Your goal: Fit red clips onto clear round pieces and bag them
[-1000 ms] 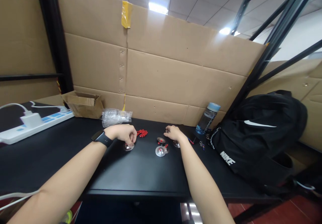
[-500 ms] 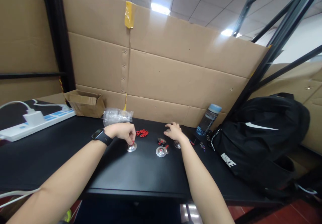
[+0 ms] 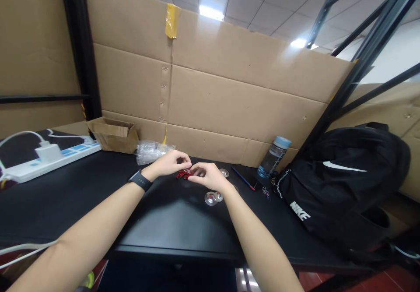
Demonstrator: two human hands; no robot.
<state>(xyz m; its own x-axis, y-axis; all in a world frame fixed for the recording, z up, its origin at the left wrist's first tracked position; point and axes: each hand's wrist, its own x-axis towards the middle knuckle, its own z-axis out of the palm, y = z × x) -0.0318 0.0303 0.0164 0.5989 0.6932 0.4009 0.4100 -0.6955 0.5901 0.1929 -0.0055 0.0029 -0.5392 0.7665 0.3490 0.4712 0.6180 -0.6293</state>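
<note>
My left hand (image 3: pixel 175 161) is closed, thumb and fingertips together, over a pile of red pieces (image 3: pixel 183 175). A thin shiny edge at its fingertips looks like a round metal disc, mostly hidden. Close against it from the right comes my right hand (image 3: pixel 207 176), its fingers curled down by the same spot and the red pieces. What the right fingertips grip is hidden. Below the right wrist lie silvery metal discs (image 3: pixel 211 198) with red bits at their centres, partly overlapping. Another disc (image 3: pixel 224 173) rests behind the right hand.
Clear plastic wrap (image 3: pixel 151 153) and an open cardboard box (image 3: pixel 114 135) stand at back left, beside a white power strip (image 3: pixel 70 155). To the right are a blue pencil-like stick (image 3: pixel 243 178), a water bottle (image 3: pixel 272 156) and a black backpack (image 3: pixel 341 187).
My left hand has lifted from the tabletop towards the red pieces, and the disc under it has left that spot. My right hand has moved left to meet it, uncovering a disc behind.
</note>
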